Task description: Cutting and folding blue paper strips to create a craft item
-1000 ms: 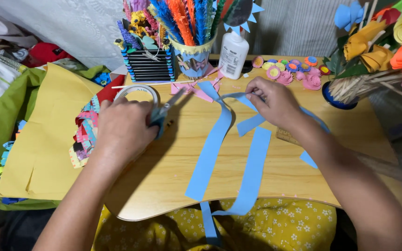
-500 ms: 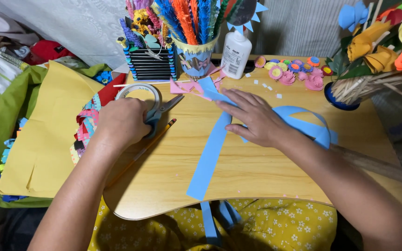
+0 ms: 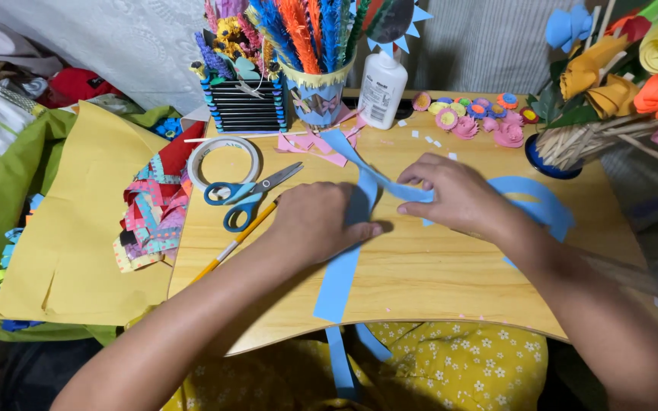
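Left hand (image 3: 321, 222) pressing flat on a long blue paper strip (image 3: 338, 280) lying on the wooden table (image 3: 451, 281), fingers spread rather than clenched. Right hand (image 3: 455, 194) pinching the same strip just beyond the left fingertips. Blue-handled scissors (image 3: 244, 198) and tape roll (image 3: 226, 158) released, lying left of the left knuckles

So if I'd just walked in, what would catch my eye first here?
Probably the long blue paper strips running down the middle of the wooden table, with the left hand pressing on one and the right hand pinching another. Next, the cup of bright paper fronds at the back, and the blue-handled scissors lying left of the hands.
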